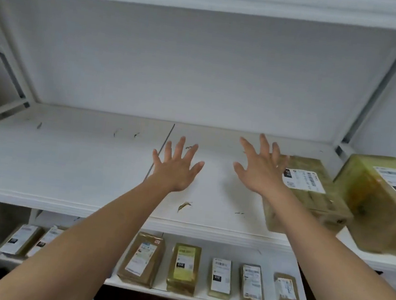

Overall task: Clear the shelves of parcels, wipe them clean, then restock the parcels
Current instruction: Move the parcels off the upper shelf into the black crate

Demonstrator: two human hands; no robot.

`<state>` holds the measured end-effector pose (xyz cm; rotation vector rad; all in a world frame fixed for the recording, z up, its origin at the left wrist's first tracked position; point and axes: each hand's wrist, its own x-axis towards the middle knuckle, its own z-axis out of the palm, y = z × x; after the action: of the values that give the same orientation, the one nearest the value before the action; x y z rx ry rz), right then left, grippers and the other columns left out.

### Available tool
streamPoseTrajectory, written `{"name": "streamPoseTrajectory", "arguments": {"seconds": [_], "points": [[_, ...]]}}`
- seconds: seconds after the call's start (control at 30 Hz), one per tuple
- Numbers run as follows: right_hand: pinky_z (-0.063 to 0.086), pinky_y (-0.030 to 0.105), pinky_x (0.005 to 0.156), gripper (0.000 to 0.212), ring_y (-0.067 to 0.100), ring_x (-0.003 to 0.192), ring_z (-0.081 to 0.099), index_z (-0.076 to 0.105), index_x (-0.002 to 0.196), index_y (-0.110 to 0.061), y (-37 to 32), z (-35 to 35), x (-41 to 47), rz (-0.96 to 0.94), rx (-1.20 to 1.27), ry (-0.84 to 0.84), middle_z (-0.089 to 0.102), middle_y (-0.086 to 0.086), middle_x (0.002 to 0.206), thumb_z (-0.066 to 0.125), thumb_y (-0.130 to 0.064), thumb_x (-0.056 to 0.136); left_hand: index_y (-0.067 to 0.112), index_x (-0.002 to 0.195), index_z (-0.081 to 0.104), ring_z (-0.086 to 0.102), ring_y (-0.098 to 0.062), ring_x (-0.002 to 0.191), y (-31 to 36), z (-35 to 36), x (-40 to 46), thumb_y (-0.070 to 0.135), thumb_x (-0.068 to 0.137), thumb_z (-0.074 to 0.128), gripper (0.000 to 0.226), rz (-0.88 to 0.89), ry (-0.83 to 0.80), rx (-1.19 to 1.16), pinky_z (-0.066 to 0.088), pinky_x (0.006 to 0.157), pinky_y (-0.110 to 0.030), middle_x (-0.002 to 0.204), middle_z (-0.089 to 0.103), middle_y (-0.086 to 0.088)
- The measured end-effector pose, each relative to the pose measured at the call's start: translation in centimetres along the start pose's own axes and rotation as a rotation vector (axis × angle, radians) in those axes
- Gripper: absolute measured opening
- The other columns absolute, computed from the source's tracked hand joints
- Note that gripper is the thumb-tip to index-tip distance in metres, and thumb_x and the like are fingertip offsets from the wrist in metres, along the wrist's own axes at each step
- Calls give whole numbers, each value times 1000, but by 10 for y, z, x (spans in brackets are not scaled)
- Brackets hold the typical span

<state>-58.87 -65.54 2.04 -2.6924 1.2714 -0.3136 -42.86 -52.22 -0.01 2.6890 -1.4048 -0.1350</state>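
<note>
Parcel (307, 195) just beside right hand (260, 170); left hand (177, 166) apart; both hands' fingers spread over shelf (64, 171)

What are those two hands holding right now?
Nothing. The left hand and right hand are spread open above the shelf, gripping no parcel.

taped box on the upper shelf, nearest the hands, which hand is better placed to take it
Probably the right hand. Its spread fingers are already beside the taped box, overlapping its near corner in the picture. The left hand is open over bare shelf, farther from it.
</note>
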Motion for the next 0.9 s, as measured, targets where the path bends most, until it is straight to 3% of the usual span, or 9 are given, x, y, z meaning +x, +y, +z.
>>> {"name": "streamPoseTrajectory", "arguments": {"seconds": [0.27, 0.4, 0.53, 0.63, 0.7, 0.77, 0.83, 0.9], "points": [[-4, 65, 114, 65, 35, 149, -15, 15, 154, -42, 107, -7, 12, 162, 36, -102, -13, 3, 164, 42, -55, 96, 44, 152, 12, -19, -34, 146, 102, 35, 26, 60, 99, 9, 55, 100, -140, -37, -7, 114, -63, 160, -23, 5], [2, 66, 116, 67, 39, 149, -8, 12, 155, -38, 138, -3, 13, 283, 54, -124, -11, 12, 164, 35, -61, 97, 40, 146, 36, -19, -33, 146, 137, 43, 30, 59, 99, 7, 59, 136, -206, -98, -8, 114, -62, 160, -20, 5], [20, 59, 115, 68, 46, 145, 12, 15, 155, -23, 150, 4, 14, 398, 103, -112, 1, 26, 161, 31, -58, 99, 21, 127, 63, -17, -28, 147, 156, 49, 34, 63, 97, 6, 77, 77, -320, -241, -9, 116, -58, 162, -14, 9], [33, 54, 107, 63, 47, 137, 28, 25, 150, -17, 147, 3, 13, 430, 127, -71, 25, 29, 151, 35, -54, 99, 16, 136, 56, -13, -26, 149, 163, 52, 30, 66, 95, 6, 82, 38, -345, -387, -6, 117, -55, 162, -7, 9], [38, 50, 100, 57, 46, 130, 35, 33, 144, -14, 141, 1, 13, 403, 152, -32, 38, 26, 140, 38, -50, 100, 19, 149, 35, -5, -26, 149, 164, 58, 33, 76, 89, 11, 86, -65, -393, -580, 2, 117, -55, 163, 6, 6], [39, 48, 95, 53, 44, 125, 37, 37, 139, -11, 129, -4, 15, 360, 135, 15, 42, 23, 133, 39, -48, 100, 32, 152, 24, 9, -25, 149, 159, 63, 38, 99, 63, 16, 111, -199, -454, -803, 10, 117, -55, 159, 22, 4], [40, 46, 92, 52, 41, 124, 37, 37, 138, -10, 112, -10, 19, 320, 118, 65, 42, 21, 131, 40, -45, 100, 37, 149, 29, 24, -23, 145, 152, 56, 37, 109, 36, 19, 134, -205, -498, -972, 14, 116, -56, 155, 34, 5], [41, 46, 90, 52, 40, 123, 38, 37, 138, -6, 92, -17, 22, 275, 108, 117, 43, 21, 131, 41, -42, 100, 32, 149, 31, 31, -22, 142, 141, 52, 33, 109, 33, 21, 140, -194, -506, -1053, 14, 116, -52, 151, 40, 5]]}}
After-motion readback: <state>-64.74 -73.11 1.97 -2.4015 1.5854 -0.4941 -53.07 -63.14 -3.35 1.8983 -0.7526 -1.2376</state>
